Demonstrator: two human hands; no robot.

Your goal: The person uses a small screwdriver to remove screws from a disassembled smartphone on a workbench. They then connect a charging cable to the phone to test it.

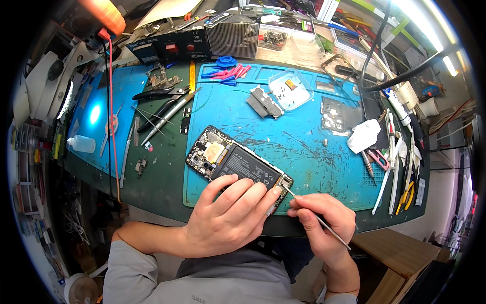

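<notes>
An opened smartphone (202,144) lies aslant on the blue mat, its back cover off. Its black battery (245,167) fills the middle, and the bare circuit board with the cameras shows at the upper left end. Over the phone's near long edge lies my left hand (225,215), its fingers bent and holding the phone in place. My right hand (324,220) pinches a thin metal pick-like tool (333,233). Its tip touches the phone's lower right end, close to my left fingertips. The left fingers hide part of that end.
Beyond the phone sit a grey metal-coloured part (265,103) and a clear plastic box (291,90) with small pieces. Pliers (159,92) and tweezers lie left. A black cover plate (335,114), crumpled white tissue (363,136), and several screwdrivers and tools stand right.
</notes>
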